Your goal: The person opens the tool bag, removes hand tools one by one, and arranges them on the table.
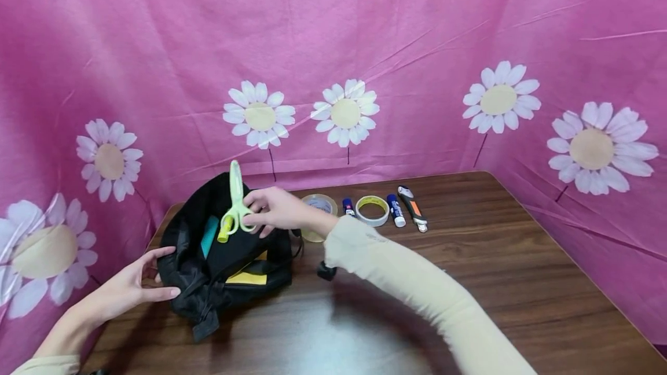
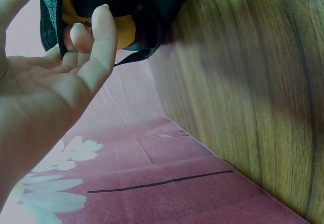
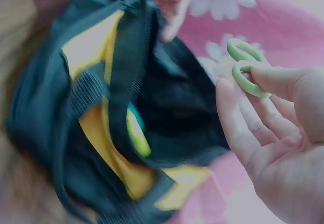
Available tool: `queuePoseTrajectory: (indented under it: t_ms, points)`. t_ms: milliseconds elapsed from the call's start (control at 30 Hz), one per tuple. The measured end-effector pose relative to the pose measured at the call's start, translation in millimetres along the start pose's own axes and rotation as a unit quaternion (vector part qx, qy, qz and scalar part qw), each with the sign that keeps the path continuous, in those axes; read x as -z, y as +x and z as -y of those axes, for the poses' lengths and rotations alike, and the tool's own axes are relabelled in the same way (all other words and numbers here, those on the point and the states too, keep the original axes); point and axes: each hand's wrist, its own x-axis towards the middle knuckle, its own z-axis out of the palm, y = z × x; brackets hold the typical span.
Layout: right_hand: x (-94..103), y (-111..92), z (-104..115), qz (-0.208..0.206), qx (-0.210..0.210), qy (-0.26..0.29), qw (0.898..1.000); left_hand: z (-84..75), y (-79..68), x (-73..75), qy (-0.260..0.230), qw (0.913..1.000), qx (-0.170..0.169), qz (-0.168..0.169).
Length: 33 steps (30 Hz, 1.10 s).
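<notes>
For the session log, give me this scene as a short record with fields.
Left hand: holds the side of the bag
Right hand: pinches the scissors by a handle ring, near the bag's opening
Scissors: pale green, handles down in the head view
Bag: black with yellow parts, open
In bag: teal item, yellow item
On table: two tape rolls, two glue sticks, cutter
Backdrop: pink, white flowers
</notes>
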Motion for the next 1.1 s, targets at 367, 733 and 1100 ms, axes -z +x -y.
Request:
queuePoseTrajectory:
  t_ms: [367, 733, 1100]
  points:
    - [105.9, -90.6, 18.0, -0.04, -0.02, -0.112, 0.993, 1.8, 7.0, 0.0, -0.017, 0.9988, 0.014, 0.044]
    - [183.3, -169.8, -0.1, -0.137, -0.096, -0.12, 0.979, 5.0, 9.2, 1.1, -0.044, 0.9973, 0.021, 0.055]
    - [236.0, -230.8, -48.5, -0.18, -0.148, -0.098, 0.968, 6.0, 8.0, 0.0, -0.056, 0.9972, 0.025, 0.043]
